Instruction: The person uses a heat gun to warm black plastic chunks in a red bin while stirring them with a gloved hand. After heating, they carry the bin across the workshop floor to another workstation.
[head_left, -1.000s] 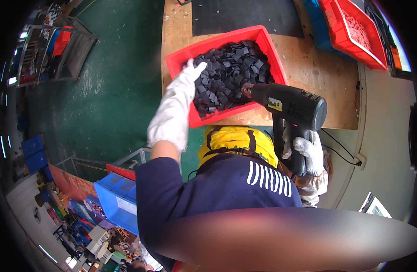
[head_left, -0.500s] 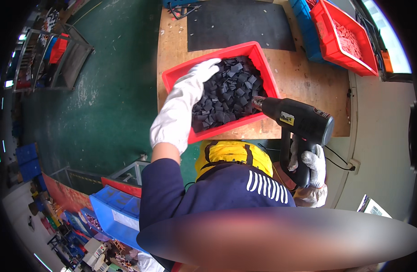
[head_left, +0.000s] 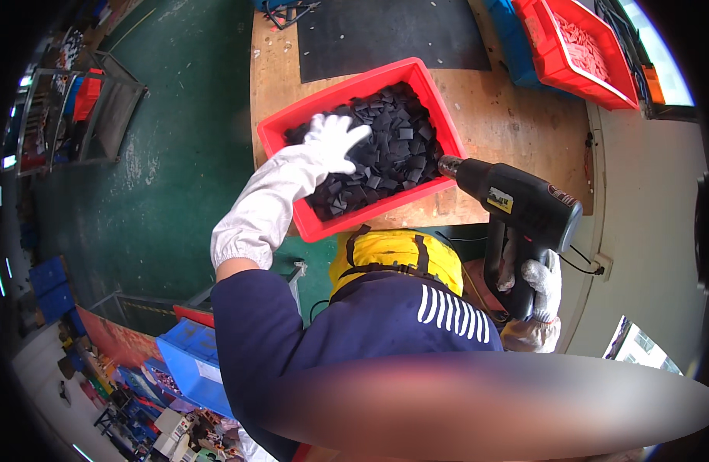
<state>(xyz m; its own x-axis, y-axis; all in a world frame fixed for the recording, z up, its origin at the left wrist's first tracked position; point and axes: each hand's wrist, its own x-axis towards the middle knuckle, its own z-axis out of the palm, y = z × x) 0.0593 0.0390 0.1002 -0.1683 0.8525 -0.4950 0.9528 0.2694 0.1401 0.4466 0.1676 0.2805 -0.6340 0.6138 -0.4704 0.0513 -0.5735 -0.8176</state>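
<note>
A red plastic bin [head_left: 323,229] stands on a wooden table, holding a heap of small black flat pieces [head_left: 397,142]. My left hand [head_left: 336,141], in a white glove with a long white sleeve cover, is over the left part of the heap. Its fingers are spread and slightly blurred; no piece shows in its grip. My gloved right hand [head_left: 541,285] is wrapped round the handle of a black heat gun [head_left: 520,199]. The gun's metal nozzle points left, close to the bin's right rim.
On the wooden table [head_left: 524,123] lies a black mat [head_left: 393,38]. A red bin of pink-red pieces [head_left: 581,50] rests on blue bins at the far right. A cord runs to a wall socket [head_left: 603,266]. Left are green floor [head_left: 185,154] and a metal cart [head_left: 108,108].
My left hand has moved from the bin's far left rim down over the pieces, its fingers now spread. The heat gun has shifted slightly right, its nozzle now at the bin's rim.
</note>
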